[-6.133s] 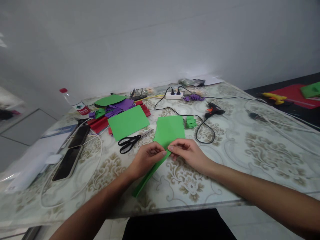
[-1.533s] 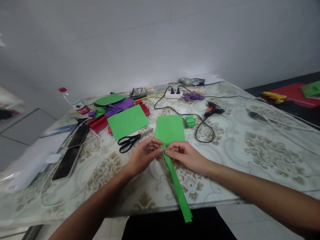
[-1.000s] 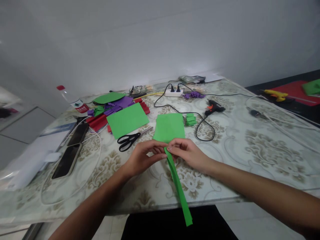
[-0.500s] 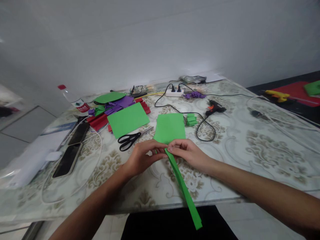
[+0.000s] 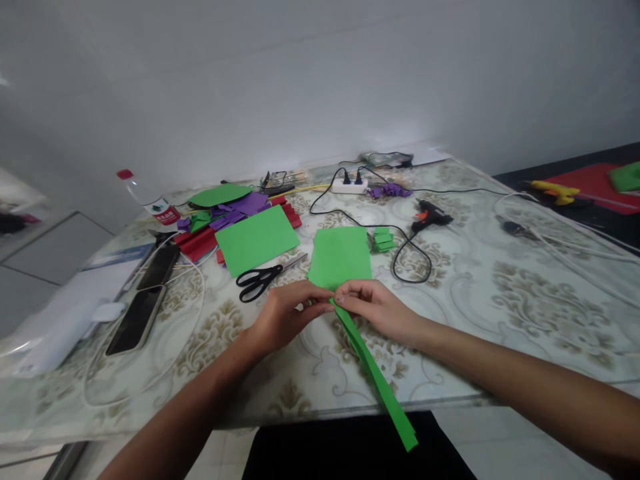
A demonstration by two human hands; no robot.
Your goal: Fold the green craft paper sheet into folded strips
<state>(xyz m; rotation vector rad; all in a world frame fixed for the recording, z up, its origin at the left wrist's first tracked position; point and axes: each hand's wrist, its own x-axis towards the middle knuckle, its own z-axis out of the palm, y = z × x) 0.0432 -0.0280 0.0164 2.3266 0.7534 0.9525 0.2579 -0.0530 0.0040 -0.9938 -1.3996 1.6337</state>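
A long narrow green paper strip (image 5: 379,383) runs from my fingers toward me and hangs past the table's front edge. My left hand (image 5: 285,317) and my right hand (image 5: 377,308) both pinch its far end, fingertips almost touching. Just behind them a green paper sheet (image 5: 340,255) lies flat on the table. Black scissors (image 5: 260,280) rest to the left of my left hand.
A second green sheet (image 5: 255,239) lies on red and purple paper scraps (image 5: 235,217). Two dark phones (image 5: 143,300) sit far left near a bottle (image 5: 147,200). Folded green pieces (image 5: 383,240), a black glue gun (image 5: 430,215), its cable and a power strip (image 5: 349,187) lie behind on the patterned table (image 5: 500,293).
The strip's free end has swung from lower left, across the front edge, round to the lower right. My hands keep pinching its far end in nearly the same place.
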